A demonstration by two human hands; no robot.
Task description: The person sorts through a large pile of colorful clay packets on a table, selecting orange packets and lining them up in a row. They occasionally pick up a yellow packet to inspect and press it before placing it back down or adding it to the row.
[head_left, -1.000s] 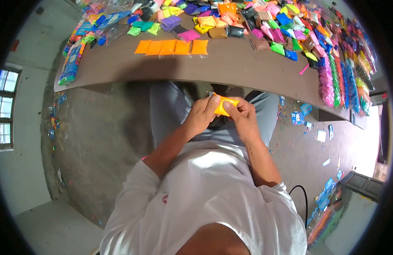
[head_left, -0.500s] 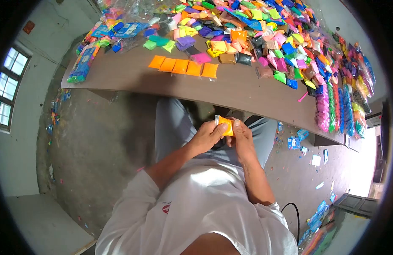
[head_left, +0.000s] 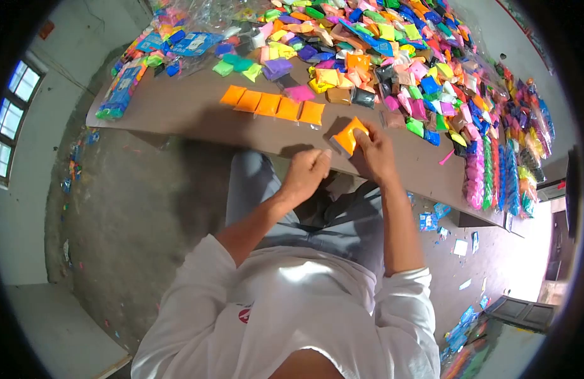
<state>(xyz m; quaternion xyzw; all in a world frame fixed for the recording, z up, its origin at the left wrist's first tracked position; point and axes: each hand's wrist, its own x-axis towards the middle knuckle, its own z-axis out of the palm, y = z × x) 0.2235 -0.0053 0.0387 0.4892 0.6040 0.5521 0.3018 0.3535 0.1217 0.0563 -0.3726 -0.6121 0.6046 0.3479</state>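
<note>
My right hand (head_left: 376, 153) pinches an orange packet (head_left: 350, 136) by its right side, above the table's front edge. The packet looks like soft clay in a clear plastic sachet, tilted, with its transparent edge toward the left. My left hand (head_left: 306, 173) is closed, fingers curled together, just off the table edge and apart from the packet; nothing shows in it. Ahead of it on the table lies a row of several matching orange packets (head_left: 267, 105), side by side. Small pink (head_left: 299, 93) and purple (head_left: 277, 68) packets lie just behind that row.
A large heap of many-coloured packets (head_left: 393, 47) covers the back of the brown table (head_left: 197, 123). Long bagged strips (head_left: 474, 170) stand at the right end, and a bag of coloured packs (head_left: 119, 93) lies at the left. Blue wrappers (head_left: 429, 221) litter the floor.
My right hand has carried the orange packet forward and right, from my lap to over the table edge. My left hand has let go of it and moved slightly forward.
</note>
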